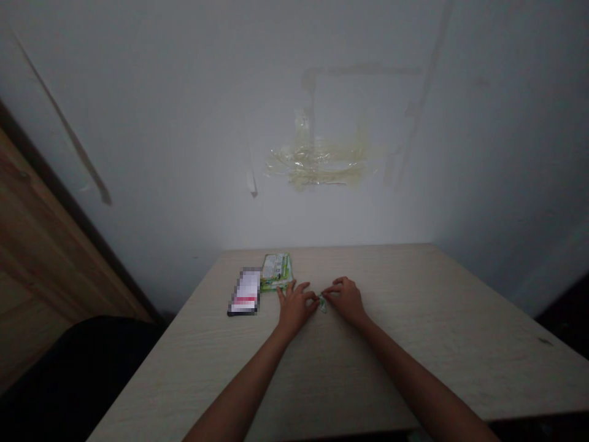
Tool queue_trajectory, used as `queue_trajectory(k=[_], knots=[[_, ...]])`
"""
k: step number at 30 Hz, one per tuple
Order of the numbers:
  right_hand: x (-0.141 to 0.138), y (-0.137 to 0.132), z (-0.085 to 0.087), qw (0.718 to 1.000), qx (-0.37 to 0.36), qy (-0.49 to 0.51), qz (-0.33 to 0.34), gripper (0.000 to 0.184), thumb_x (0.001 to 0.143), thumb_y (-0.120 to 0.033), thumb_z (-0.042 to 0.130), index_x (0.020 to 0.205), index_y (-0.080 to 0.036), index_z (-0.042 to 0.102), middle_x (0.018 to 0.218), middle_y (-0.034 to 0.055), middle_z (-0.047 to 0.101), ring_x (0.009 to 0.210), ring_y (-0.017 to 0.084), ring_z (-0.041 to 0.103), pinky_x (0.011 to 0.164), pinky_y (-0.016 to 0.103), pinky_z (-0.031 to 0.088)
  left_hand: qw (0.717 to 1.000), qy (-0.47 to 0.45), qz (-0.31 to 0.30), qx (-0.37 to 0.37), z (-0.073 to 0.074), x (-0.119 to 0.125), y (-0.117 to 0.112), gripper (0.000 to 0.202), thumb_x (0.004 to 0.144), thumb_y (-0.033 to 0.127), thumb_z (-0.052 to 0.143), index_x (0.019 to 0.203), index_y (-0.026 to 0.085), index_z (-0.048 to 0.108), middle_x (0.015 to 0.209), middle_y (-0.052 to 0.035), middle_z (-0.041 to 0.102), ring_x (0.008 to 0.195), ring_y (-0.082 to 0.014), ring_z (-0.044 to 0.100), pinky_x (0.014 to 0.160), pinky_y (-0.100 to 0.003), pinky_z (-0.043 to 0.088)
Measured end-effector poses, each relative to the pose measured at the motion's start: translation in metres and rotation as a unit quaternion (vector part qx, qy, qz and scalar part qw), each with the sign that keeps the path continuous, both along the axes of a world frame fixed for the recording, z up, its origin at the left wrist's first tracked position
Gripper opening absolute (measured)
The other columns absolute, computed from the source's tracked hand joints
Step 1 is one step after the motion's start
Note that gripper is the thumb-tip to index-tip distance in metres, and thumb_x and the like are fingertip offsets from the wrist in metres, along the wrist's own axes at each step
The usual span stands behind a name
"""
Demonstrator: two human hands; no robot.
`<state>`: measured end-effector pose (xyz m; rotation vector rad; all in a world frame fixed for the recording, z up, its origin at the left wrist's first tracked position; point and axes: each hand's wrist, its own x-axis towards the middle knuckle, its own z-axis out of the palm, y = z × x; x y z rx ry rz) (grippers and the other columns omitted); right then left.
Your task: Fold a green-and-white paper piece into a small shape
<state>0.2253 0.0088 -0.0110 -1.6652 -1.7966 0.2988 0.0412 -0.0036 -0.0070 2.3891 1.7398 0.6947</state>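
Note:
My left hand point(294, 305) and my right hand point(346, 299) rest on a pale wooden table point(414, 319), fingertips meeting in the middle. Between them they pinch a small crumpled green-and-white wrapper point(321, 302). The thumb and forefinger of each hand are closed on it; the left hand's other fingers are spread on the tabletop. A green and white packet point(276, 271) lies flat just beyond my left hand. Next to that packet, on its left, lies a phone point(245, 291) with a lit screen.
The table stands against a white wall with old strips of clear tape point(317, 162) stuck on it. A wooden door or panel point(37, 258) is at the left. A dark shape point(78, 368) sits low at the left of the table.

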Motion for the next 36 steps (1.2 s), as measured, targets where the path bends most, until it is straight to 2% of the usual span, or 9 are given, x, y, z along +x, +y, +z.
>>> queue_trajectory(k=[7, 13, 24, 36], knots=[[-0.002, -0.001, 0.0, 1.0, -0.01, 0.006, -0.013, 0.017, 0.081, -0.039, 0.066, 0.091, -0.032, 0.077, 0.113, 0.0068, 0.06, 0.107, 0.025, 0.052, 0.095, 0.039, 0.039, 1.0, -0.004, 0.005, 0.014, -0.002, 0.001, 0.001, 0.013, 0.082, 0.043, 0.065, 0.092, 0.036, 0.071, 0.135, 0.0044, 0.056, 0.138, -0.0337, 0.03, 0.109, -0.072, 0.002], [0.003, 0.005, -0.007, 0.999, 0.004, 0.031, -0.018, 0.016, 0.08, -0.039, 0.066, 0.089, -0.032, 0.077, 0.112, 0.0048, 0.063, 0.108, 0.024, 0.054, 0.096, 0.037, 0.039, 0.999, 0.004, 0.009, 0.032, -0.005, 0.0, 0.001, 0.014, 0.082, 0.043, 0.065, 0.092, 0.038, 0.071, 0.132, 0.0034, 0.058, 0.136, -0.0333, 0.032, 0.109, -0.072, 0.004], [0.01, 0.001, -0.009, 0.996, 0.026, -0.031, 0.082, 0.006, 0.075, -0.035, 0.072, 0.079, -0.032, 0.077, 0.112, 0.0029, 0.065, 0.112, 0.024, 0.052, 0.099, 0.041, 0.037, 0.999, -0.008, 0.017, 0.029, -0.005, 0.0, 0.0, 0.014, 0.082, 0.044, 0.065, 0.091, 0.036, 0.072, 0.131, 0.0029, 0.059, 0.135, -0.0335, 0.033, 0.109, -0.071, 0.004], [0.013, -0.001, -0.007, 0.989, 0.018, -0.018, 0.145, 0.004, 0.073, -0.031, 0.074, 0.074, -0.028, 0.076, 0.108, 0.0049, 0.066, 0.108, 0.022, 0.055, 0.101, 0.04, 0.035, 0.999, -0.002, 0.017, 0.033, -0.004, 0.001, -0.001, 0.014, 0.082, 0.043, 0.064, 0.091, 0.035, 0.071, 0.131, 0.0022, 0.059, 0.135, -0.0341, 0.033, 0.107, -0.074, 0.003]])
